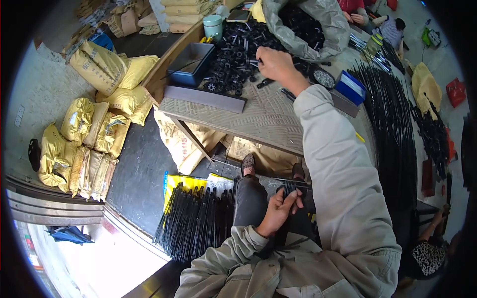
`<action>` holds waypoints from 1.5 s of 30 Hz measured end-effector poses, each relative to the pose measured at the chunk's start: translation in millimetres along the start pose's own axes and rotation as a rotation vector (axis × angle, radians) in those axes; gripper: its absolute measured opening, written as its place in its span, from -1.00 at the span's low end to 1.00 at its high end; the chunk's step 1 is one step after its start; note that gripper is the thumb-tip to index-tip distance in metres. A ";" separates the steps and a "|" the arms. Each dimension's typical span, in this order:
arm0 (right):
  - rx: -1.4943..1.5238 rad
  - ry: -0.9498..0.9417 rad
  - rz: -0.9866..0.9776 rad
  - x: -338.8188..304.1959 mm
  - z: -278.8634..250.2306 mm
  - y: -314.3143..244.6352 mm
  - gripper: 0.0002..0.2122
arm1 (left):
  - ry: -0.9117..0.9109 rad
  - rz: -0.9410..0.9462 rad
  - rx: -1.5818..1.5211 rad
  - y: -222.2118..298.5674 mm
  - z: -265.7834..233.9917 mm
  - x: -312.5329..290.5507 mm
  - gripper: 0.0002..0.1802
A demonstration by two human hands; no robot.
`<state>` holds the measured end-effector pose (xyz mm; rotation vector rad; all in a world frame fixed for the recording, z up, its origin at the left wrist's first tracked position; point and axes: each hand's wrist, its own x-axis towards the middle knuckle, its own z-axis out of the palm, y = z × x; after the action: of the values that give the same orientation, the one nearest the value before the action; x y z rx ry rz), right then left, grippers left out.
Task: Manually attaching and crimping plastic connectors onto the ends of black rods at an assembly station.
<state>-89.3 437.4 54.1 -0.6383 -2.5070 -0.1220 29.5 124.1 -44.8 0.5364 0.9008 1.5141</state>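
My left hand (276,213) is close to my lap, its fingers closed round a bundle of thin black rods (289,187). My right arm stretches out over the table. There my right hand (276,64) is closed in a pinch above the edge of a heap of small black plastic fittings (233,54). A dark bit shows at its fingertips, seemingly one of these fittings, mostly hidden by the fingers. Beneath the wrist, a few dark pieces lie on the patterned tabletop (271,107).
A blue bin (191,64) and a mint cup (212,27) stand left of the heap. A grey sack (338,35) of black parts lies behind. A blue box (351,88) and long black rods (387,124) are at right; more rods (198,218) stand at lower left. Other people work nearby.
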 end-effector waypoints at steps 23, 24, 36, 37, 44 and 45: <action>0.441 0.143 0.324 -278.4 -111.5 24.4 -0.82 | 0.046 -0.031 0.021 -21.5 52.2 -14.2 -0.65; 0.451 0.145 0.329 -282.2 -114.8 22.0 -0.82 | 0.044 -0.029 0.038 -22.3 53.0 -14.6 -0.65; 1.586 -0.101 0.615 -317.0 -139.7 -22.3 -0.83 | 0.001 -0.032 0.041 -15.1 70.9 -23.9 -0.69; 1.575 -0.110 0.607 -317.4 -138.7 -22.4 -0.84 | -0.011 -0.011 0.060 -15.0 70.3 -24.9 -0.74; 1.585 -0.141 0.574 -309.2 -141.1 -37.6 -0.86 | -0.009 0.121 0.037 -20.9 69.4 -39.2 -0.84; 1.590 -0.148 0.581 -307.6 -144.3 -40.8 -0.87 | -0.014 0.146 0.024 -21.1 70.8 -41.5 -0.82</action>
<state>189.1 242.2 15.5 -0.5508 -1.6050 1.8874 103.9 99.3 -12.8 0.6412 0.8855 1.6302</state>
